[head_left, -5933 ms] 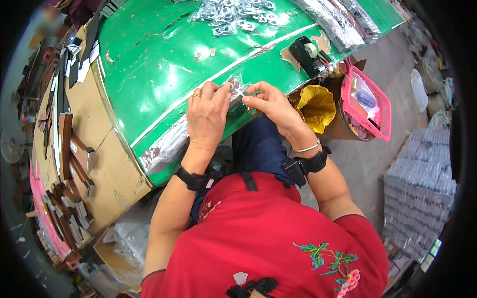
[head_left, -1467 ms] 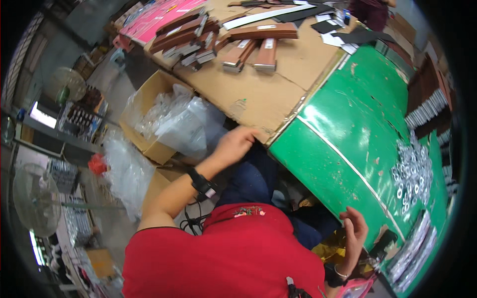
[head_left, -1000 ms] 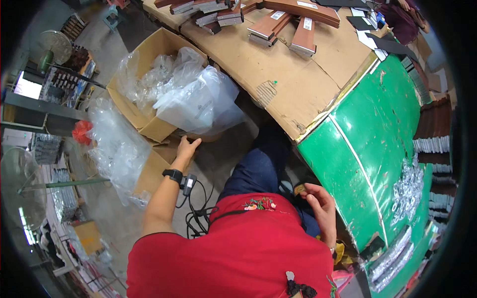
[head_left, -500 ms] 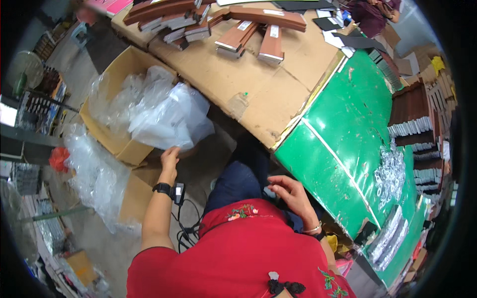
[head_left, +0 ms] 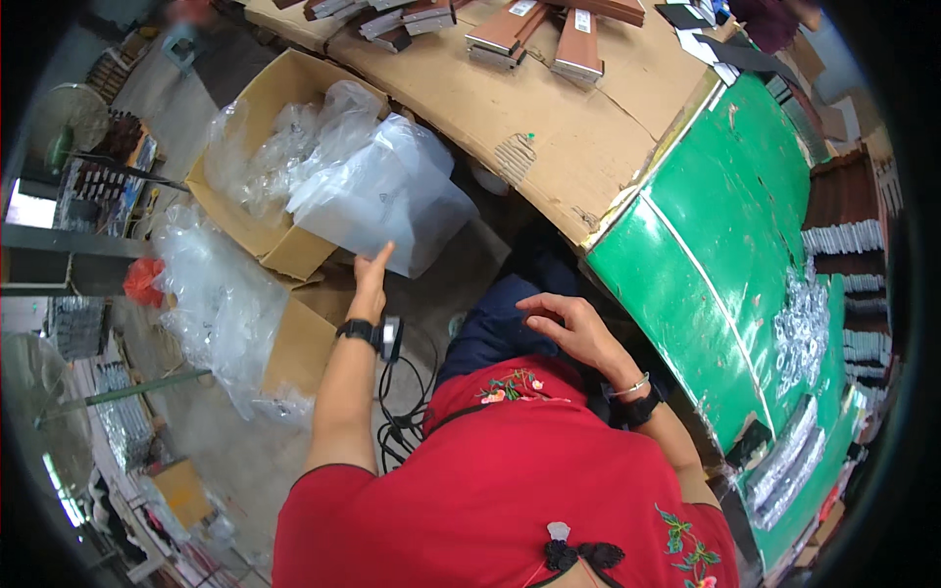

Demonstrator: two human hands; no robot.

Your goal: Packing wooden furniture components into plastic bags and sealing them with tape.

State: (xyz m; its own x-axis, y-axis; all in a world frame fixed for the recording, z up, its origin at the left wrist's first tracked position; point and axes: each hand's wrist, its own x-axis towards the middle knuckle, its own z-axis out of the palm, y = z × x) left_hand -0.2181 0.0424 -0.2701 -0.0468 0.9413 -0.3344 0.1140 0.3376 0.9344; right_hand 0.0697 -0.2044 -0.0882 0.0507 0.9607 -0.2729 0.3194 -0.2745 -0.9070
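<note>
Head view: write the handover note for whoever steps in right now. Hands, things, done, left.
Left hand: open, fingers stretched out at the lower edge of the clear plastic bag that spills from the cardboard box; no grip on it yet.
Right hand: open and empty, hanging over the lap, near the edge of the green table.
Pile of small bagged metal parts lies on the green table, far side.
Done: nothing in either hand.
Left: the bag is not yet taken up; whether the fingertips touch it cannot be told.
</note>
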